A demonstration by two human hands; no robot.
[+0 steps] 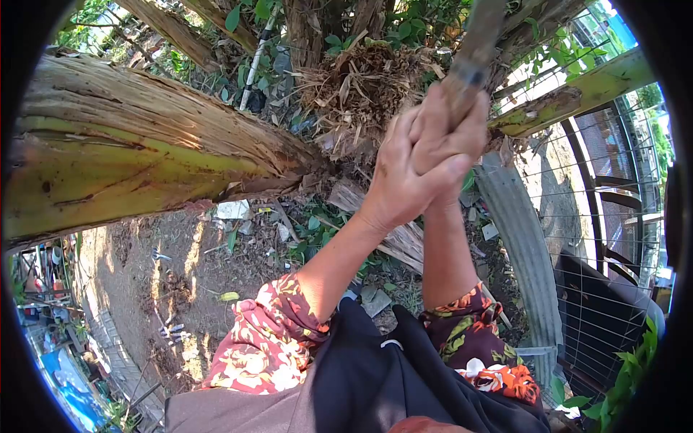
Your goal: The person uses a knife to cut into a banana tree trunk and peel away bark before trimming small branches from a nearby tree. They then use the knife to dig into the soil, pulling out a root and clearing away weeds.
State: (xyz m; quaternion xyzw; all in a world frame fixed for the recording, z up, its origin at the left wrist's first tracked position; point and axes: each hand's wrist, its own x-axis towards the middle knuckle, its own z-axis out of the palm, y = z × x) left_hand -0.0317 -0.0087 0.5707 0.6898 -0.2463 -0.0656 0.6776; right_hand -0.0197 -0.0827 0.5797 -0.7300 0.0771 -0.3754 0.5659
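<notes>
Both my hands are wrapped round the handle of a machete (481,36), raised at the upper right of the head view. Its blade is blurred and runs out past the top edge; a dark band shows where it meets the handle. My left hand (401,169) closes over the grip from the left side. Pressed against it, my right hand (469,137) is closed on the same handle, the two overlapping. Behind the hands is a shredded, fibrous plant stump (361,90). A thick banana stem (137,162) with peeling brown sheath leans in from the left, apart from the blade.
A green-brown stem (570,101) slants across the upper right. Corrugated sheeting (521,245) and a wire fence (603,209) stand at right. Split wood (401,242) lies below my hands, with stones and leaves on the soil (137,281). A white pole (256,61) leans behind.
</notes>
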